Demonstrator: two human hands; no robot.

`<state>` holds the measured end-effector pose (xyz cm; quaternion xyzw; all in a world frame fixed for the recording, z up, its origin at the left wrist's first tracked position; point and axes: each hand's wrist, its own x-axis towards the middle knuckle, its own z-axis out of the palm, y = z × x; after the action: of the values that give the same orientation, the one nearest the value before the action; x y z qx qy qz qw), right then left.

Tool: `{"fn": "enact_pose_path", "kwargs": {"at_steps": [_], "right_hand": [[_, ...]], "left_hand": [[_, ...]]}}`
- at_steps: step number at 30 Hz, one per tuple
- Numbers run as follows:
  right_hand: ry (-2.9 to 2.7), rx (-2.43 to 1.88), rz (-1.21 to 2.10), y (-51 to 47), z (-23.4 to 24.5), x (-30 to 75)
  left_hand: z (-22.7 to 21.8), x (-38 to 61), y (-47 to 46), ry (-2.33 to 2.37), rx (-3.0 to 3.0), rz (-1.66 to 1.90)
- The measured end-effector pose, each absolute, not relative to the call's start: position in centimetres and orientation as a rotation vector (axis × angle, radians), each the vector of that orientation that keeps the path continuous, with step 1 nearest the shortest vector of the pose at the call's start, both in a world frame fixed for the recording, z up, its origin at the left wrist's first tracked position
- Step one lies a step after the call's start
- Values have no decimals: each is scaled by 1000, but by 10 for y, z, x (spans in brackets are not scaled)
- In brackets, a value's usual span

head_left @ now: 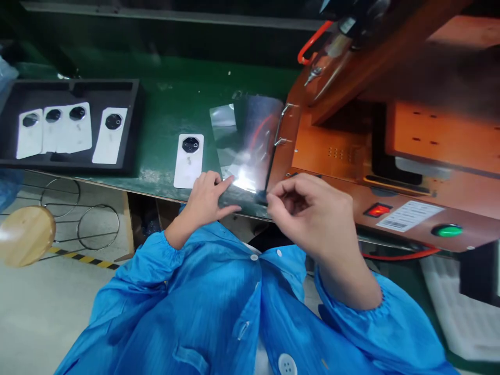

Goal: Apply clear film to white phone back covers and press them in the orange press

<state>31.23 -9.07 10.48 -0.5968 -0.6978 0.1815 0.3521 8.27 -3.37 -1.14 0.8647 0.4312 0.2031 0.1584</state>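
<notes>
My left hand point(207, 197) rests palm down at the bench's front edge. Its fingers are spread, with thumb and forefinger apart, beside the lower corner of a white phone back cover point(188, 169) with a round black camera area. The forefinger reaches the lower left of a clear plastic film sheet point(253, 151), which is shiny and slightly curved. Close to the sheet's lower right corner, my right hand point(312, 213) is raised with thumb and forefinger pinched together. What lies between those fingertips is too small to make out. A smaller clear film piece point(223, 115) lies at the sheet's upper left.
On the left, a black tray point(135, 120) holds several white phone back covers point(110, 136). An orange machine point(332, 156) with a lit red switch point(378, 210) and a green button point(447, 230) stands close on the right. A round wooden stool point(27, 236) is below left.
</notes>
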Motion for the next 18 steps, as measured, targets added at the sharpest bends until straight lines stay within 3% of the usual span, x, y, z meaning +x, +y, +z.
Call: {"fn": "enact_pose_path", "kwargs": {"at_steps": [8,18], "right_hand": [[-1162,-1325,1332,-27,65,279],[-1424,-1466,1398,32,33,232]], "left_hand": [[-1,8,-53,1575,2461,576],[-46,41,-106,1652,2484,838]]}}
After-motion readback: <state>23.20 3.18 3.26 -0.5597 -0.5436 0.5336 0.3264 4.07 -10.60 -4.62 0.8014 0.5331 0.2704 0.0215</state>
